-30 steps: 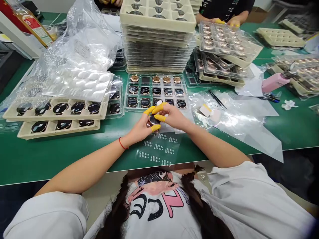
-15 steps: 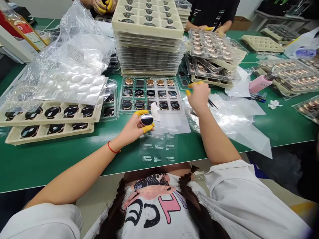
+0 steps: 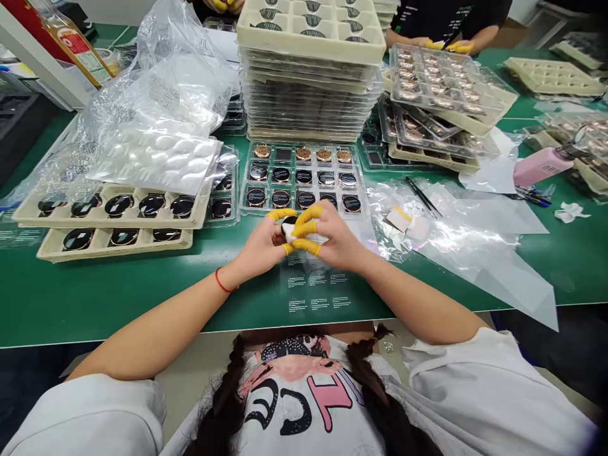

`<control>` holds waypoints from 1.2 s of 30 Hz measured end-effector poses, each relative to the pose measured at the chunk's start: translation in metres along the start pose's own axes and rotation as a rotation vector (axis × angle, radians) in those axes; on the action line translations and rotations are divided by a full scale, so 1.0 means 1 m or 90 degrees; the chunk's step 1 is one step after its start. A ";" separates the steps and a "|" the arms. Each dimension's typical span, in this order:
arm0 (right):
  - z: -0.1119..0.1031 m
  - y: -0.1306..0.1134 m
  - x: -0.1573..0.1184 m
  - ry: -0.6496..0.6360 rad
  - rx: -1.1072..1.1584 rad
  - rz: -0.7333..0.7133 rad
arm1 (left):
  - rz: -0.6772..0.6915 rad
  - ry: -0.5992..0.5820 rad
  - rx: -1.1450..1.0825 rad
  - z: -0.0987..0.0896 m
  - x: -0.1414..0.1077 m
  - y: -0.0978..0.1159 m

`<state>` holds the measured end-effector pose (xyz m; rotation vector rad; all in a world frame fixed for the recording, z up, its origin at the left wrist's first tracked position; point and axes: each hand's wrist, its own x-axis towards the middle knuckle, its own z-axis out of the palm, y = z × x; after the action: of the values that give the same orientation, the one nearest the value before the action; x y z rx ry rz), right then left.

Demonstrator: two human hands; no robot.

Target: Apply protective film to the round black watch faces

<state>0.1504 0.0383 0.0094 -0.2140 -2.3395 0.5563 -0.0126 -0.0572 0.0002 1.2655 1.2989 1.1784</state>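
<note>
My left hand (image 3: pixel 261 246), with yellow finger cots, is closed on a round black watch face (image 3: pixel 289 220) by its edge. In my right hand (image 3: pixel 337 235), also in yellow finger cots, a crumpled white wipe (image 3: pixel 287 233) is pinched against the front of the watch face. The fingers hide much of both. Just beyond the hands lies a clear plastic tray (image 3: pixel 364 190) of round watch faces, several black with small white print and some gold-coloured in the back row. Beneath the hands, a clear film sheet (image 3: pixel 311 294) with white printed text lies on the green table.
A tall tray stack (image 3: pixel 308 95) stands behind. Cream trays (image 3: pixel 114 221) of watch faces and bubbled plastic sheets (image 3: pixel 156 155) are left. To the right are black tweezers (image 3: pixel 422 196), clear film (image 3: pixel 498 266), a pink bottle (image 3: pixel 541 168) and more trays. Two people work opposite.
My right hand has come back from the right side to my left hand and now holds the white wipe against the watch face. The view has shifted slightly leftward.
</note>
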 end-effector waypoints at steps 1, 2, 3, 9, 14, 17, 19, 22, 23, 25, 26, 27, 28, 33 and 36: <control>0.006 -0.004 -0.001 0.001 -0.009 -0.031 | 0.020 0.003 0.040 0.000 0.000 -0.001; 0.012 -0.006 -0.001 0.006 -0.029 -0.048 | 0.037 0.009 0.077 0.000 0.000 -0.001; 0.018 -0.006 -0.002 0.014 -0.051 -0.051 | 0.049 0.016 0.098 0.000 0.000 -0.001; 0.018 0.007 -0.003 0.074 -0.111 0.056 | 0.003 0.034 -0.074 0.008 0.000 0.001; 0.018 -0.004 -0.012 0.056 -0.091 0.080 | -0.015 0.058 -0.099 0.006 -0.001 0.001; 0.026 -0.007 -0.015 0.029 -0.123 0.041 | -0.010 0.048 -0.065 0.004 -0.001 -0.001; 0.031 -0.005 -0.013 0.041 -0.154 0.044 | -0.008 0.050 -0.065 0.004 0.000 -0.003; 0.032 0.002 -0.007 0.090 -0.177 0.076 | -0.035 0.046 -0.094 0.005 0.002 -0.004; 0.032 0.005 -0.005 0.105 -0.180 0.082 | -0.049 0.045 -0.102 0.006 0.002 -0.005; 0.030 0.010 -0.003 0.120 -0.181 0.104 | -0.073 0.047 -0.113 0.008 0.002 -0.005; 0.029 0.013 -0.003 0.118 -0.179 0.126 | -0.079 0.049 -0.114 0.009 0.002 -0.004; 0.027 0.015 -0.003 0.111 -0.174 0.156 | -0.082 0.050 -0.111 0.010 0.002 -0.004; 0.024 0.018 -0.004 0.098 -0.166 0.188 | -0.082 0.051 -0.106 0.010 0.002 -0.002; -0.005 0.028 -0.004 0.058 -0.099 0.288 | -0.081 0.099 -0.096 0.005 0.002 0.009; -0.022 0.020 0.000 0.067 -0.036 0.278 | -0.070 0.127 -0.120 -0.001 0.004 0.014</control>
<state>0.1659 0.0635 0.0147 -0.7746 -2.2121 0.6681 -0.0119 -0.0530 0.0144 0.9483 1.3470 1.3398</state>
